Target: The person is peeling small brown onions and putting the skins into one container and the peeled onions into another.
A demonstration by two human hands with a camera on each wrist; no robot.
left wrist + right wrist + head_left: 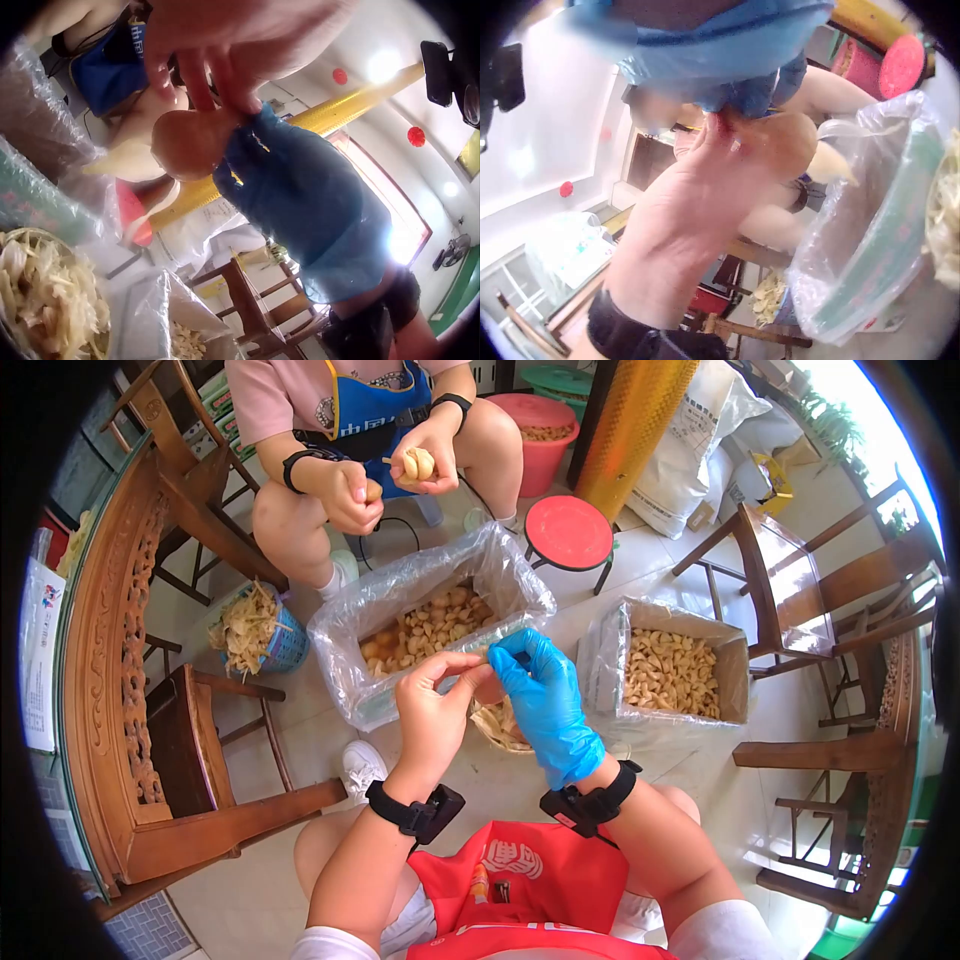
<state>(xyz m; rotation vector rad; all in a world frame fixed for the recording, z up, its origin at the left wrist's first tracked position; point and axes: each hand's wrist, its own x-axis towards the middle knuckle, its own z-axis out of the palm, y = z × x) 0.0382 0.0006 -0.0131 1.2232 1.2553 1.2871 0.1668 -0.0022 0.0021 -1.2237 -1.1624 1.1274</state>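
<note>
A round, brownish bulb (184, 148) with a narrow neck and pale strips of skin hanging from it is held up between the two hands. My bare left hand (432, 708) pinches its neck with thumb and fingers. My right hand (548, 705), in a blue plastic glove, pinches at the same neck, fingertips close against the left ones. Seen from the right wrist, the bulb (793, 142) hangs beside the left hand. Below the hands, a basket of pale peelings (52, 292) is partly hidden in the head view.
A plastic-lined box (345, 620) ahead holds bulbs and loose pieces; another lined box (735, 675) on the right holds pale cloves. Opposite sits a person (345, 450) holding bulbs. A blue basket of peelings (285, 645), a red stool (568, 530) and wooden chairs (790, 585) stand around.
</note>
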